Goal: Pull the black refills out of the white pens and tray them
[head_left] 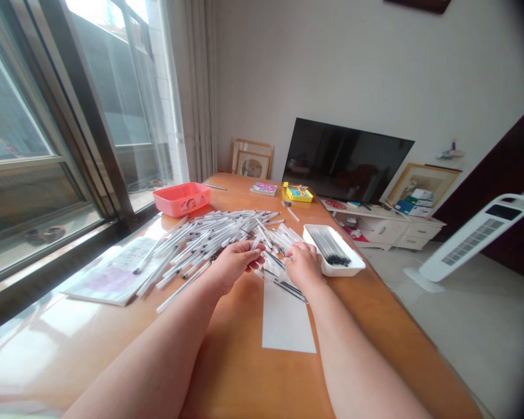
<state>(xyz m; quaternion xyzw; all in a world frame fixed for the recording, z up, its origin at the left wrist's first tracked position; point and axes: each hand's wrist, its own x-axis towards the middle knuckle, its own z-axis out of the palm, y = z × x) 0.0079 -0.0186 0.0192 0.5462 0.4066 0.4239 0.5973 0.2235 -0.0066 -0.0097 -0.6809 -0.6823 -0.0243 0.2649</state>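
Observation:
A heap of white pens with black ends spreads over the wooden table in front of me. At the near right edge of the heap, my left hand pinches a pale pen between thumb and fingertips. My right hand is beside it, fingers bent and drawn together over the pens; what they grip is hidden. Thin black refills lie across a white sheet of paper below the hands. Just right of my right hand, a white tray contains a row of clear pens with black ends.
A red plastic basket stands at the far left. A booklet lies under some pens on the left. Farther back are a yellow box and a colourful book. The table edge runs along the right, past which stands a white tower fan.

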